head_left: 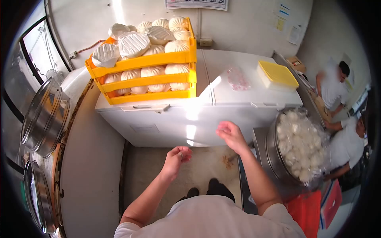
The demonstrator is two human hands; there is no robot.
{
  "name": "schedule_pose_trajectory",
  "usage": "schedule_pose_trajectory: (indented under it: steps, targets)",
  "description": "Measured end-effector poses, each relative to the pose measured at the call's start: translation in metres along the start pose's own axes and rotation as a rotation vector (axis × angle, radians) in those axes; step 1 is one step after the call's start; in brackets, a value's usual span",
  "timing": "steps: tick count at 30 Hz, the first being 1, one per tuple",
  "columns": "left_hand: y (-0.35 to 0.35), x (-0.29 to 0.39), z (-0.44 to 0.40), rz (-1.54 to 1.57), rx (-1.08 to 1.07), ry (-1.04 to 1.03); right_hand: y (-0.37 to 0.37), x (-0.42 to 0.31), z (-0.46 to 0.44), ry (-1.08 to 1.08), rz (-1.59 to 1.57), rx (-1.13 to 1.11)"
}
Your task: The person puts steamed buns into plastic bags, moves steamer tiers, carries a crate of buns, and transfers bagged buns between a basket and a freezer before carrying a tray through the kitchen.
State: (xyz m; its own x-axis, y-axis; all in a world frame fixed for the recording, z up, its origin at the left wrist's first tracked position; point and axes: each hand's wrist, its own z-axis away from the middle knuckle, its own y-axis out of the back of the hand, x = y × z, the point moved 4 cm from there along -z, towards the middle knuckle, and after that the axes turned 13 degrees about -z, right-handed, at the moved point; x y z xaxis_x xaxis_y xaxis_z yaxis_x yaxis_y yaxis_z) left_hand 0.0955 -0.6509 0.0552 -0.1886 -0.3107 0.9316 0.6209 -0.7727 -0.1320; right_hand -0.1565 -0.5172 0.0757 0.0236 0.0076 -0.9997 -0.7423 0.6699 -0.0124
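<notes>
My left hand point(176, 162) is in the air over the floor, its fingers loosely bent and apart, with nothing visible in them. Farther forward and to the right, my right hand point(231, 135) hovers before the front of a white chest freezer point(234, 115). Its fingers are half curled and nothing shows between them. On the freezer's left part stands a yellow crate point(147, 84) stacked with pleated buns point(176, 46). Several ridged white pieces point(134, 43) lie across the top of the pile. Neither hand touches the crate.
A yellow-lidded container point(278, 74) and a clear plastic bag point(238, 78) lie on the freezer. At right, a round metal pan point(274, 146) holds plastic-covered dough balls point(299, 146). Metal steamers point(45, 117) line the left counter. Two people point(335, 85) work at the far right.
</notes>
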Motion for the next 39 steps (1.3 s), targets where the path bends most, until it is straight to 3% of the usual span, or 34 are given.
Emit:
schedule_pose_trajectory:
  steps: [6,10,13,22,25,26,29,31,33,39]
  targets:
    - [0.042,0.098,-0.137,0.224,0.275,-0.196,-0.035,-0.058,-0.181,0.159,0.017,-0.097]
    - [0.089,0.149,-0.201,0.370,0.436,-0.267,-0.063,-0.064,-0.269,0.156,0.150,-0.287]
    - [0.114,0.173,-0.220,0.389,0.468,-0.310,-0.083,-0.090,-0.284,0.252,-0.061,-0.395]
    - [0.157,0.179,-0.249,0.405,0.585,-0.120,-0.101,-0.074,-0.302,0.300,-0.002,-0.423]
    - [0.172,0.175,-0.256,0.378,0.603,-0.140,-0.106,-0.099,-0.291,0.576,0.053,-0.440]
    - [0.173,0.176,-0.257,0.371,0.627,-0.149,-0.104,-0.087,-0.297,0.543,0.055,-0.467]
    - [0.183,0.171,-0.269,0.401,0.682,-0.199,-0.114,-0.043,-0.317,0.205,-0.327,-0.457]
    - [0.201,0.163,-0.278,0.368,0.700,-0.247,-0.127,-0.057,-0.316,0.148,-0.462,-0.508]
    - [0.215,0.160,-0.285,0.338,0.669,-0.233,-0.133,-0.060,-0.313,0.098,-0.371,-0.442]
    - [0.244,0.156,-0.297,0.305,0.589,-0.273,-0.138,-0.045,-0.324,0.228,0.033,-0.349]
